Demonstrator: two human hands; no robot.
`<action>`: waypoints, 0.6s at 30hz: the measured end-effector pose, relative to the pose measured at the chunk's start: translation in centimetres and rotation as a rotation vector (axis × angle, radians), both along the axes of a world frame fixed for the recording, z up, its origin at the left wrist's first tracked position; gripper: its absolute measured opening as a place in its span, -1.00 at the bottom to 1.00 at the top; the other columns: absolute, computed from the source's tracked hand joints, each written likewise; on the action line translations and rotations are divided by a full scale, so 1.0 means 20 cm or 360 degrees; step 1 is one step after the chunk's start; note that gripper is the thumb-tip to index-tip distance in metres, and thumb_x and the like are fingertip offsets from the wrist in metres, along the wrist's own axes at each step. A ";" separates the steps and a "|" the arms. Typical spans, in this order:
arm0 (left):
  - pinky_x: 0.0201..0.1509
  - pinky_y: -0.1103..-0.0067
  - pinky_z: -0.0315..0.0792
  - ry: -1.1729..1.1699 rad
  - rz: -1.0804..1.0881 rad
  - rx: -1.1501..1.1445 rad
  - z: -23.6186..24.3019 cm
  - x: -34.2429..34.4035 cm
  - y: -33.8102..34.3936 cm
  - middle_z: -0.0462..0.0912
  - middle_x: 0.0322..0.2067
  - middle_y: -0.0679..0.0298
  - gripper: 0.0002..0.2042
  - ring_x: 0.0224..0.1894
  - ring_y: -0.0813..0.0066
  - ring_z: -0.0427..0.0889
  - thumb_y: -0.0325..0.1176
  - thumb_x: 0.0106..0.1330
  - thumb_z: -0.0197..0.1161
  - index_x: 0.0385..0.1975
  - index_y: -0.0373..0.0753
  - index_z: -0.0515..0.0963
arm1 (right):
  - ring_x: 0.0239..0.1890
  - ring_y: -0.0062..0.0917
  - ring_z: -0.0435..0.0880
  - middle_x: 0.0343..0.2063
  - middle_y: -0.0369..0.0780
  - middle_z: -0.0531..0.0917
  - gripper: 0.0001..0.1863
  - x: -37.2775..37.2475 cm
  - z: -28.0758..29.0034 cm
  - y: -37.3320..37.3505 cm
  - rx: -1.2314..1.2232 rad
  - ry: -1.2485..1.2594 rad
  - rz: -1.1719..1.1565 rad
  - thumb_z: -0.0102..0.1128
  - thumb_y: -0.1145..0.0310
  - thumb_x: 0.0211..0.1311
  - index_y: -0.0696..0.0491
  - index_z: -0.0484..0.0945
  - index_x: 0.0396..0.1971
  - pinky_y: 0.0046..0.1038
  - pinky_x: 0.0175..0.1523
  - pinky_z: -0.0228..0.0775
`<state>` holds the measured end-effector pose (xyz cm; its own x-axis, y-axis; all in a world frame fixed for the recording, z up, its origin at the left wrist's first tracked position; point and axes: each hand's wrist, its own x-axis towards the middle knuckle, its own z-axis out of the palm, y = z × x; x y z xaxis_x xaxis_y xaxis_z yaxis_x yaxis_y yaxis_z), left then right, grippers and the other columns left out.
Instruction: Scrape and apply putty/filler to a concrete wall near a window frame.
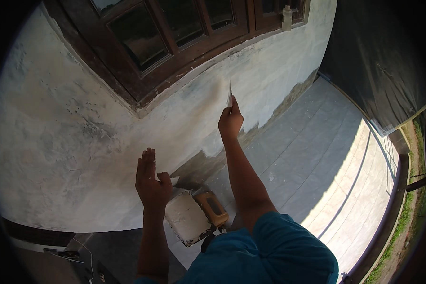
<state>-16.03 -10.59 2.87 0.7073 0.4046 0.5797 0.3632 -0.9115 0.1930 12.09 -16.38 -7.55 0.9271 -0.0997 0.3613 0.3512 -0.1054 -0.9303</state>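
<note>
My right hand (231,123) is raised in front of the plastered wall (175,128), closed around a putty knife (229,94). The thin blade points up and is seen nearly edge-on. My left hand (154,183) is held up lower along the same wall, its fingers stretched out and the thumb apart. Whitish smears mark its fingertips. Beside the thumb a small pale patch shows; whether it belongs to the wall or to something behind the hand I cannot tell. Below stands a square container (188,215) of whitish paste, with a dirty rim.
An orange-brown container (213,208) stands against the paste container. Above the wall is a dark wooden window (175,28), with a small bottle (287,18) on its ledge. Grey sheeting (312,137) covers the floor. A dark tarp (378,61) hangs at the right.
</note>
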 end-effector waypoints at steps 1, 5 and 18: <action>0.46 0.22 0.21 0.0025 0.0008 -0.0007 0.00 0.03 0.01 0.49 0.21 -0.03 -0.40 0.31 0.04 0.42 -0.56 0.03 -0.02 0.21 -0.40 0.42 | -0.33 -0.11 0.72 -0.17 0.09 0.68 -0.54 0.09 0.03 0.00 -0.0017 -0.0016 -0.0055 -0.07 0.54 0.25 0.20 0.49 0.17 -0.24 -0.25 0.54; 0.47 0.23 0.19 0.0080 0.0029 0.0095 0.07 0.17 0.12 0.48 0.21 -0.02 -0.42 0.32 0.06 0.40 -0.56 0.04 -0.01 0.19 -0.41 0.43 | -0.25 -0.07 0.71 -0.15 0.07 0.68 -0.52 0.20 0.14 0.15 -0.0043 -0.0019 0.0031 -0.07 0.54 0.22 0.19 0.48 0.17 -0.21 -0.18 0.56; 0.43 0.23 0.25 0.0045 0.0018 0.0175 0.05 0.39 0.30 0.50 0.18 -0.02 -0.43 0.26 0.04 0.46 -0.56 0.04 0.04 0.17 -0.38 0.44 | -0.11 -0.14 0.72 -0.05 0.04 0.67 -0.58 0.21 -0.08 0.05 0.0103 -0.0057 -0.0087 -0.04 0.54 0.29 0.16 0.52 0.15 -0.32 -0.06 0.56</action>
